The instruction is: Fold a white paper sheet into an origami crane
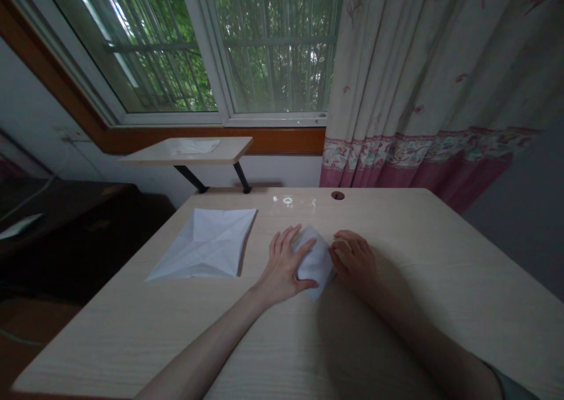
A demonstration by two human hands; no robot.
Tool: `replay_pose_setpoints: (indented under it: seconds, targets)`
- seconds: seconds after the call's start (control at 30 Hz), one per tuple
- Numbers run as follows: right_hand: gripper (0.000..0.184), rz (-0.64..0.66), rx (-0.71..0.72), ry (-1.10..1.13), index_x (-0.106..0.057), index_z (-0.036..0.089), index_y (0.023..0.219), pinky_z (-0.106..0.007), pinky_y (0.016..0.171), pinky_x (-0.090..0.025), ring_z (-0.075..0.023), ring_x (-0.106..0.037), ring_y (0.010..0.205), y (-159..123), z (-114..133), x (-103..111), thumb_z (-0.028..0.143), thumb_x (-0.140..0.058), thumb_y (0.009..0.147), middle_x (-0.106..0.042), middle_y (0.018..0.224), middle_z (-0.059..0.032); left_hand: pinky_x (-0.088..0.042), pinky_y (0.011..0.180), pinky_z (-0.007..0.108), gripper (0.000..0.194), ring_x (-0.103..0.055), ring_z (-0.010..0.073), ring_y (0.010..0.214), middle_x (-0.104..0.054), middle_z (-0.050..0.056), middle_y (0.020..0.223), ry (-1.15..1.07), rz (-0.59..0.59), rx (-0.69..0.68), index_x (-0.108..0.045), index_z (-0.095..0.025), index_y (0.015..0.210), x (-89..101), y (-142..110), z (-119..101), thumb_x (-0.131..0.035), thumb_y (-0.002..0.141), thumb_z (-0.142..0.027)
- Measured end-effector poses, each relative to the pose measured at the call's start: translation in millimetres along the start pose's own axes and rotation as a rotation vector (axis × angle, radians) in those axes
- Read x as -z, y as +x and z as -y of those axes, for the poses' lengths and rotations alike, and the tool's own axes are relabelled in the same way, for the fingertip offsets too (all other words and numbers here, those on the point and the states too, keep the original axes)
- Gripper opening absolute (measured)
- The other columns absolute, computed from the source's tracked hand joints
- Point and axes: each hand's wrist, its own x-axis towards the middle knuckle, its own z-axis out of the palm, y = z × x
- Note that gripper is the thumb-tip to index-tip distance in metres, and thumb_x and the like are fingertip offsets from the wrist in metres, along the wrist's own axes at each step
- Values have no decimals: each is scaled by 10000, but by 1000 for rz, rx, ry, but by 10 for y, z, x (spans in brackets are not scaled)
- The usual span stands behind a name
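A small folded piece of white paper (314, 265), turned with a corner toward me, lies on the table between my hands. My left hand (284, 266) rests over its left side, fingers spread and thumb apart, pressing on it. At the right corner, my right hand (355, 262) has thumb and fingers curled together on the paper's edge. Part of the paper is hidden under the left fingers. To the left lies a larger white sheet (215, 244) with crease lines and slightly raised edges.
The pale wooden table (264, 341) has a round cable hole (338, 195) near its back edge. A small raised shelf (154, 150) at the back left carries white paper (198, 146). Behind are a window (282, 53) and a patterned curtain (418, 94).
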Motion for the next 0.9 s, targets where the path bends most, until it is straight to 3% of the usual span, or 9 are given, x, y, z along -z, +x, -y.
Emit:
replay_pose_setpoints:
  seconds: [0.23,0.37,0.53,0.9]
  targets:
    - [178,-38,-143,154,-561,232,1076,-478,952,-497,-257,-559,1113,-76,-109,-88,168,-438,965,-602,1157,-115,-198,1121,648,1082,-225,423,1417,-188,173,1567,-2,-8,10,-359,-292,1471,-28,-6,16,-895,560,-523]
    - [128,-57,-160,172,-579,241,1033,-494,963,-492,-267,-558,1118,-101,-154,-133,208,-485,952,-599,1143,-110,-211,1119,645,1087,-236,419,1409,-200,181,1556,10,-5,6,-370,-278,1464,-16,-6,6,-899,548,-530]
    - [143,5,-141,220,-614,261,996,-479,957,-503,-256,-566,1126,-101,-120,-130,217,-485,953,-615,1126,-92,-230,1112,648,1081,-261,429,1393,-237,187,1535,22,10,29,-370,-265,1472,-8,-6,-7,-890,564,-534]
    - [249,119,-129,222,-618,243,1141,-504,1022,-455,-262,-542,1201,-92,-114,-168,292,-419,1000,-622,1256,-95,-211,1133,635,1138,-251,423,1407,-273,197,1520,27,21,39,-321,-225,1491,-24,-15,-2,-885,559,-554]
